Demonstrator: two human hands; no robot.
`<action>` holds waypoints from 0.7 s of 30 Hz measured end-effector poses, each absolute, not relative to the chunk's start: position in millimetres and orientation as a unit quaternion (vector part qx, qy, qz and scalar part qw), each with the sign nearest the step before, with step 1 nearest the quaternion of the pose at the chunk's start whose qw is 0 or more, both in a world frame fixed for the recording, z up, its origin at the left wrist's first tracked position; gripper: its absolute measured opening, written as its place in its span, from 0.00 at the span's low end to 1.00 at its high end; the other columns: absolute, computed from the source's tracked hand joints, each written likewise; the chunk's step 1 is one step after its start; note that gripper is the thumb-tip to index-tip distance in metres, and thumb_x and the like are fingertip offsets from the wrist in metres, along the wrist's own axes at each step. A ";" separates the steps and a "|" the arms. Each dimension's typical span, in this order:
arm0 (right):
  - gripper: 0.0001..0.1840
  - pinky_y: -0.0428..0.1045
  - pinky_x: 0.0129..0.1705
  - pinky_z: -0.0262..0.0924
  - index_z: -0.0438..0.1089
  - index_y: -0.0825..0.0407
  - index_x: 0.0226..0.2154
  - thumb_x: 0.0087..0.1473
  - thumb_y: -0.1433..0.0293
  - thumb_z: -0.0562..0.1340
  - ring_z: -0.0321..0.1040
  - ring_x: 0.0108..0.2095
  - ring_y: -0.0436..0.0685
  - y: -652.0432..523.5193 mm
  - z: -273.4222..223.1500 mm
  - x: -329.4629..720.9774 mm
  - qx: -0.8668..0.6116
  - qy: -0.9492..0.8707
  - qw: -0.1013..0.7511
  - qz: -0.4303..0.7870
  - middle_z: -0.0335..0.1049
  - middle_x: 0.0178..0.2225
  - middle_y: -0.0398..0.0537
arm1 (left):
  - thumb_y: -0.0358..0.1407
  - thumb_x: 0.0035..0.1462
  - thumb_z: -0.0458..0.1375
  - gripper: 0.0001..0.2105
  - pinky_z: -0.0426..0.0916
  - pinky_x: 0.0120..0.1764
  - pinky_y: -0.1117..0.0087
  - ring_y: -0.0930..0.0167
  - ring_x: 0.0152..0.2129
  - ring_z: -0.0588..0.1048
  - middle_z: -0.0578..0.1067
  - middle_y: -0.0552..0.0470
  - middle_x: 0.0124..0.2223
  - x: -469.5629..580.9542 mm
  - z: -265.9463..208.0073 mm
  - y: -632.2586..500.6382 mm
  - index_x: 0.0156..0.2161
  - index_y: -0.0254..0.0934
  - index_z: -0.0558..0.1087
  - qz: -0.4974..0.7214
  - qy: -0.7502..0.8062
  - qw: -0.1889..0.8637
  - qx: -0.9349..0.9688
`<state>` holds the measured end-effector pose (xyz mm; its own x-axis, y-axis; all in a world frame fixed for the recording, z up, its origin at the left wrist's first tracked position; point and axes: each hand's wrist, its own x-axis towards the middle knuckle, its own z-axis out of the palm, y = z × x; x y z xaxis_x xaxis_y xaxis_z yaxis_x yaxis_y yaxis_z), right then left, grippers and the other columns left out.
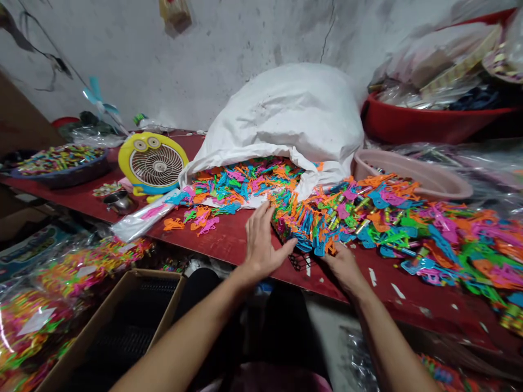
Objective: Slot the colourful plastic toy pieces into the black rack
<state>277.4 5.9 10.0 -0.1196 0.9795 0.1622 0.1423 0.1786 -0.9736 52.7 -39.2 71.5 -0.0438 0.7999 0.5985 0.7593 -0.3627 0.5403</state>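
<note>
Orange and blue flat plastic pieces [312,223] lie mid-frame between the left hand [261,242], thumb spread, and right hand [345,267], grip too hidden to tell.

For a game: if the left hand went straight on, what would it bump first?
Probably the left hand meets the lower lip of the bulging white fabric-like sack, or small multicoloured plastic pieces; depth is unclear.

Left hand [261,239] with outspread thumb [286,249]
</note>
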 end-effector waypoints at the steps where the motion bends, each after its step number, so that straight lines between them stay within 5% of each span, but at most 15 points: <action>1: 0.17 0.53 0.42 0.65 0.75 0.51 0.33 0.43 0.57 0.67 0.71 0.36 0.58 6.0 8.2 276.3 -0.467 -0.610 0.474 0.431 0.77 0.32 0.48 | 0.53 0.55 0.60 0.41 0.48 0.65 0.50 0.56 0.66 0.52 0.55 0.39 0.68 48.0 83.6 -27.2 0.68 0.40 0.49 0.416 0.535 0.006 0.735; 6: 0.12 0.52 0.37 0.64 0.72 0.51 0.23 0.47 0.60 0.62 0.67 0.30 0.56 14.5 -2.3 270.5 -0.485 -0.651 0.462 0.357 0.74 0.25 0.45 | 0.62 0.53 0.56 0.42 0.49 0.64 0.52 0.58 0.62 0.60 0.63 0.41 0.65 47.5 114.3 20.7 0.66 0.42 0.56 0.240 0.407 -0.008 0.881; 12: 0.14 0.50 0.34 0.64 0.72 0.52 0.22 0.45 0.58 0.64 0.66 0.27 0.54 32.2 2.4 266.5 -0.482 -0.631 0.474 0.381 0.73 0.24 0.44 | 0.66 0.56 0.45 0.41 0.62 0.51 0.57 0.56 0.47 0.72 0.76 0.40 0.50 63.7 115.6 10.0 0.64 0.36 0.59 0.184 0.512 -0.052 0.837; 21: 0.27 0.57 0.53 0.63 0.74 0.50 0.48 0.41 0.67 0.68 0.71 0.43 0.59 34.3 38.3 270.2 -0.335 -0.584 0.413 0.613 0.77 0.42 0.48 | 0.67 0.53 0.47 0.46 0.64 0.47 0.53 0.51 0.44 0.74 0.74 0.30 0.51 81.4 127.1 -11.0 0.62 0.28 0.60 0.135 0.639 -0.072 0.754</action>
